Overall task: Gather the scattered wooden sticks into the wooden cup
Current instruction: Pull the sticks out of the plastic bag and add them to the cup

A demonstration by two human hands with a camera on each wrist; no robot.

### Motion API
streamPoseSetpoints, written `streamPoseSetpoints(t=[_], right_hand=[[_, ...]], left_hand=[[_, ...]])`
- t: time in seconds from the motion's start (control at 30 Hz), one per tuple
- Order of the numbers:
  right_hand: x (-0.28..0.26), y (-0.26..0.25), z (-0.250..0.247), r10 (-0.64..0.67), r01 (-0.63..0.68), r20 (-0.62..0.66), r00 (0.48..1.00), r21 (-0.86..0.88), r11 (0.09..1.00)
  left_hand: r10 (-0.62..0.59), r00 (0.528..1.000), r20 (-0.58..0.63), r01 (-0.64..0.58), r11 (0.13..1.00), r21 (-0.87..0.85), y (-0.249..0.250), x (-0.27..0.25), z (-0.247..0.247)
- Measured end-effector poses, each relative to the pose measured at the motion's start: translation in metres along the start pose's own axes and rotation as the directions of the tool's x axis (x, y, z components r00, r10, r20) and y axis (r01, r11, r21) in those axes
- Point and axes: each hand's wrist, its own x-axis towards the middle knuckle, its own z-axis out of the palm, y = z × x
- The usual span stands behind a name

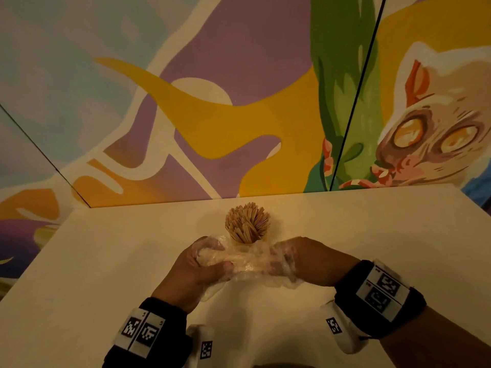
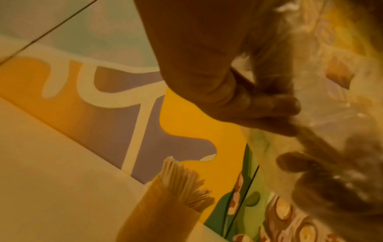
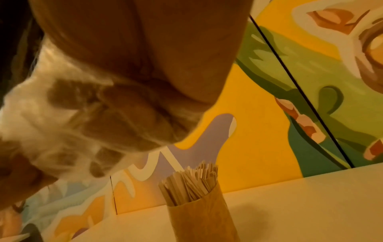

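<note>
Wooden sticks (image 1: 247, 222) stand packed upright in the cup (image 3: 202, 217), fanning out above its rim. Cup sits on the tabletop (image 1: 345, 235), toward the wall side, upright. No loose sticks visible on the tabletop around the cup in any view.

Just in front of the cup, both hands meet over a crumpled clear plastic glove (image 1: 247, 261). Left hand (image 1: 195, 264) has thumb and fingers curled round one end of the plastic, gripping it. Right hand (image 1: 305, 257) is partly wrapped in the same thin plastic; fingers bent into it, so it looks like gripping too, but whether it wears the glove or only holds it, cannot tell. Something pale shows inside the bundle; sticks or just folds, unclear.

Judgement: gathering looks basically finished; step in hand is handling the glove, likely pulling it off or on. To do it well: keep both hands low and on the near side of the cup, pull the plastic sideways away from the cup, not forward, since the cup is top-heavy and a bump would spill the sticks.

Behind the cup: painted mural wall (image 1: 212, 115).
</note>
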Motion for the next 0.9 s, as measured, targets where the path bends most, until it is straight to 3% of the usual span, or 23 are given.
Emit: streamPoseSetpoints(t=[0.1,0.27,0.37,0.53,0.73,0.9], right_hand=[[0.001,0.001,0.002,-0.044,0.044,-0.034,0.998,0.001,0.999],[-0.001,0.005,-0.001,-0.026,0.106,-0.229,0.973,0.344,0.933],[-0.002,0.007,0.0,-0.04,0.149,-0.297,0.954,0.351,0.925],[0.002,0.015,0.001,0.023,0.12,-0.312,0.95,0.43,0.895],[0.01,0.016,0.012,0.075,0.089,-0.203,0.976,0.693,0.715],[0.011,0.013,0.015,0.111,0.106,-0.268,0.957,0.678,0.728]], left_hand=[[0.023,0.999,0.029,-0.023,1.0,0.018,0.0,0.002,0.006],[0.04,0.999,0.014,-0.042,0.99,0.133,0.0,0.002,0.003],[0.019,1.0,0.023,-0.023,0.983,0.18,-0.002,0.004,0.0],[-0.081,0.997,-0.008,0.081,0.996,0.026,-0.001,0.003,0.005],[0.001,0.997,-0.077,0.004,0.998,0.061,-0.005,0.004,0.008],[-0.025,0.998,-0.053,0.027,0.999,0.046,-0.001,0.002,0.015]])
